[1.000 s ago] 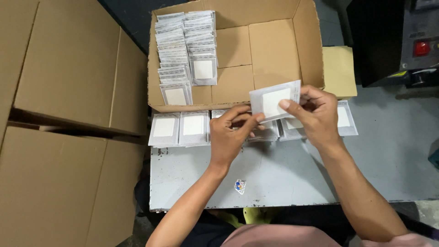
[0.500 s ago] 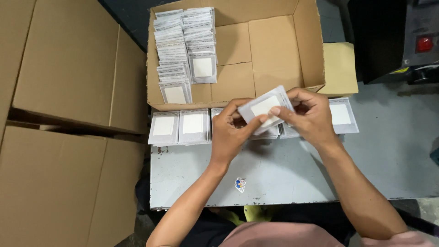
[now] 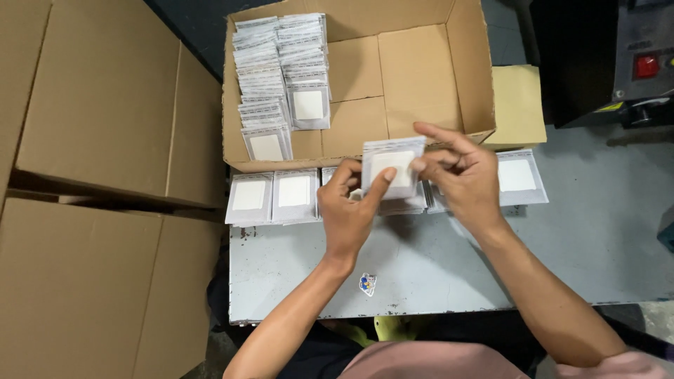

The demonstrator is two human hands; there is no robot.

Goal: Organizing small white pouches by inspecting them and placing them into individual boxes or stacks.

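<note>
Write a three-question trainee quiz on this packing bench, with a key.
1. True or false: both hands hold the same white packet.
2. Where do the filed packets stand? A) in the open cardboard box B) on the floor C) on the grey machine
3. Fill in: flat packets lie in a row on the grey ___, just in front of the box.

Key: 1 true: the left hand and right hand both pinch it. 2 A, in two rows at the box's left end. 3 table.
</note>
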